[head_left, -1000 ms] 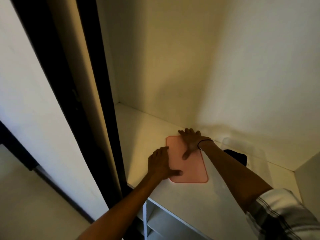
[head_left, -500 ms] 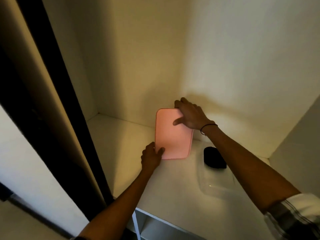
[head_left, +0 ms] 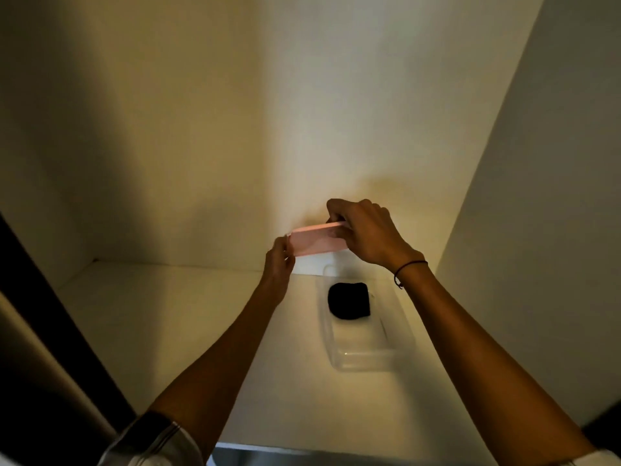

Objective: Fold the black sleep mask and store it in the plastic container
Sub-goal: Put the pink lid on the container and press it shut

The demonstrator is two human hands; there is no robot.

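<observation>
The folded black sleep mask (head_left: 349, 300) lies in the far end of a clear plastic container (head_left: 364, 356) on the white shelf. Both hands hold a pink lid (head_left: 314, 243) in the air above the container's far end, nearly edge-on to the camera. My left hand (head_left: 279, 264) grips the lid's left end. My right hand (head_left: 364, 230) grips its right end from above; a dark band circles that wrist.
The white shelf (head_left: 188, 324) sits in a closet nook, with a back wall close behind the hands and a side wall (head_left: 537, 230) at the right. A dark door frame (head_left: 40, 331) runs along the left. The shelf's front edge is near the bottom.
The pink lid has been lifted off the shelf, tipped up and carried right, over the container. Both hands went with it, and the camera has swung right.
</observation>
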